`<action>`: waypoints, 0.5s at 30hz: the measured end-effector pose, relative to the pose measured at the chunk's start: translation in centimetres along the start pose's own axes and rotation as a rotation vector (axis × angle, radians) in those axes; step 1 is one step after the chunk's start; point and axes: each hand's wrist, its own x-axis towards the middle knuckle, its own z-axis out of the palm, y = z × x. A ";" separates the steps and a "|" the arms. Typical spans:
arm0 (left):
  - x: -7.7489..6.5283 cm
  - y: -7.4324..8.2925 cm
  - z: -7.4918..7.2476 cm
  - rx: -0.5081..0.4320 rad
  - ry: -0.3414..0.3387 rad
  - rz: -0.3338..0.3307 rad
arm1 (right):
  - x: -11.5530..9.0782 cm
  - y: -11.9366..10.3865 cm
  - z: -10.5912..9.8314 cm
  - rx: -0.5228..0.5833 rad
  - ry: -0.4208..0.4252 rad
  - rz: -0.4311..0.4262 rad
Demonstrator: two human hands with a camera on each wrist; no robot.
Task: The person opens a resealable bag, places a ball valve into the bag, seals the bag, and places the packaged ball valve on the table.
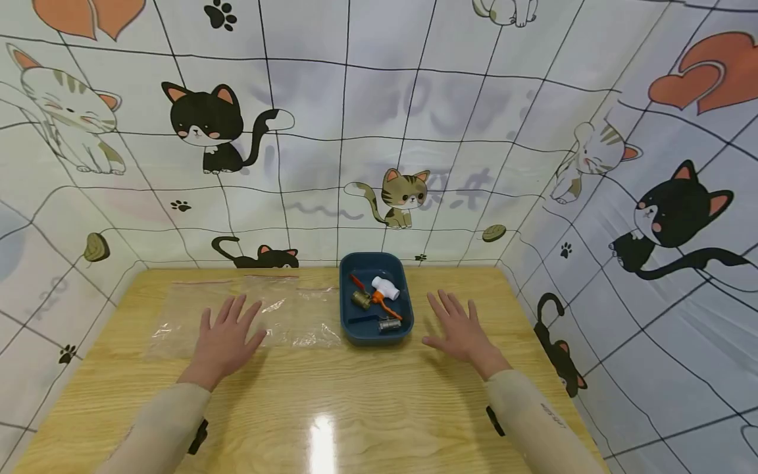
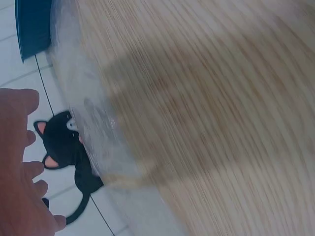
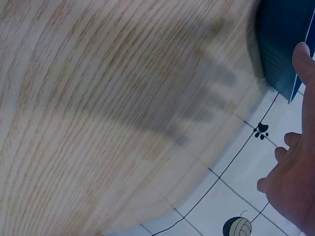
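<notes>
With fingers spread, my left hand (image 1: pixel 226 342) hovers over the wooden table, nearest to the clear plastic bags (image 1: pixel 275 306) lying flat in a row. My right hand (image 1: pixel 460 331), also spread and holding nothing, is to the right of a dark blue bin (image 1: pixel 376 341). Inside the bin lie a white pipe fitting (image 1: pixel 386 288), a brass-coloured fitting (image 1: pixel 360 299), a silver metal cylinder (image 1: pixel 389 324), an orange curved piece (image 1: pixel 387 305), a red stick-like piece (image 1: pixel 357 282) and a dark blue piece (image 1: pixel 363 319). Neither hand touches the bin.
The wooden table (image 1: pixel 355 395) meets a white cat-printed sheet (image 1: pixel 314 164) at the back and sides. Black lines and paw prints cover the sheet. A bright light reflection lies on the table's near part.
</notes>
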 end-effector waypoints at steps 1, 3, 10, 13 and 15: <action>0.3 0.6 0.2 -0.004 -0.004 0.009 | 0.0 -0.3 -0.1 -0.002 -0.001 -0.009; 1.0 1.7 0.8 -0.011 -0.010 0.026 | 0.1 -0.9 -0.3 0.001 0.000 -0.027; 3.5 4.4 2.7 -0.012 -0.048 0.082 | 0.6 -1.8 0.3 0.007 -0.068 -0.043; 4.4 5.3 3.4 -0.004 -0.080 0.098 | 0.7 -2.2 0.3 0.000 -0.075 -0.053; 5.0 5.8 3.7 0.003 -0.107 0.108 | 0.7 -2.6 0.2 -0.007 -0.083 -0.056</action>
